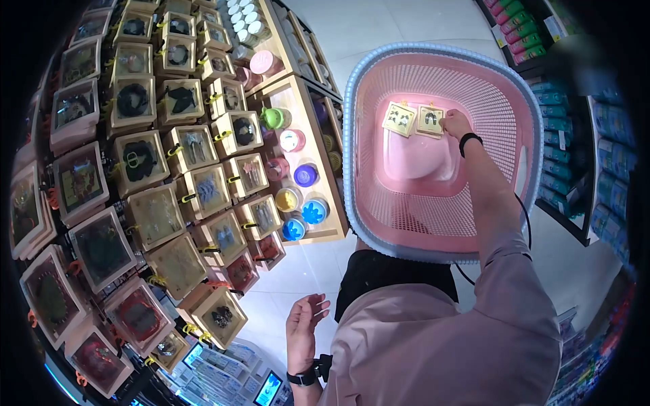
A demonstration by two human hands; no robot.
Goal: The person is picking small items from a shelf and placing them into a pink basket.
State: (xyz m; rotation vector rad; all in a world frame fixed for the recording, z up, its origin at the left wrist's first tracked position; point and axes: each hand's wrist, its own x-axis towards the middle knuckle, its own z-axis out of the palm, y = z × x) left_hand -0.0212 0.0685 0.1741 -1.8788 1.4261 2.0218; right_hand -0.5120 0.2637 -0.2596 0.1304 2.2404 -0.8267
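Note:
Inside a pink basket (447,237) with a pale blue rim, my right hand (456,124) has its fingers closed on the right edge of a square yellow card (429,121) with dark items on it. A second yellow card (400,118) with small dark pieces lies just left of it, slightly tilted, on the basket floor. My left hand (306,318) is raised outside the basket, below the wooden shelf, fingers curled a little and apart, holding nothing.
Rows of boxed accessories (196,145) hang at the left. Beside them a wooden shelf (298,101) holds coloured jars and lids (305,175). Shelves with teal packs (556,139) and pink and green bottles (523,34) stand at the right. A lit screen (269,388) shows at the bottom.

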